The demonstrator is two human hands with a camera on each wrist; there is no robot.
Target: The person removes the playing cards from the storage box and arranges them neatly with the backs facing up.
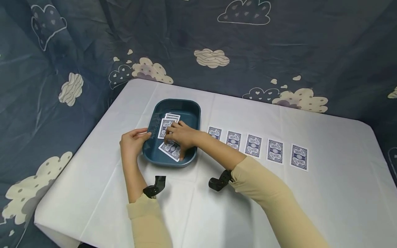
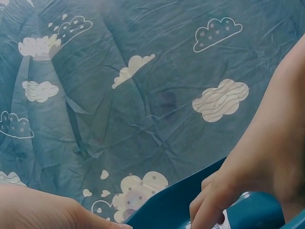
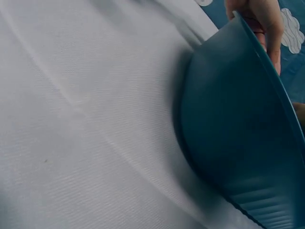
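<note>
A dark teal plastic tray [image 1: 193, 106] stands on the table, holding several blue-backed playing cards [image 1: 165, 129] that overlap face down. At the tray's left rim, my left hand [image 1: 131, 143] pinches the edge between thumb and fingers; its thumb side shows at the bottom of the left wrist view. My right hand [image 1: 183, 137] reaches down inside the tray, curled fingers and thumb at opposite edges of a tilted playing card [image 1: 170, 150]. That hand covers part of the cards. In the right wrist view, the tray's outer wall [image 3: 228, 114] blocks sight of the cards.
Right of the tray, several playing cards [image 1: 253, 145] lie face down in a spaced row, the nearer ones partly behind the right forearm. A white cloth [image 1: 108, 206] covers the table. Behind it hangs a dark blue curtain [image 1: 186, 38] with cloud prints.
</note>
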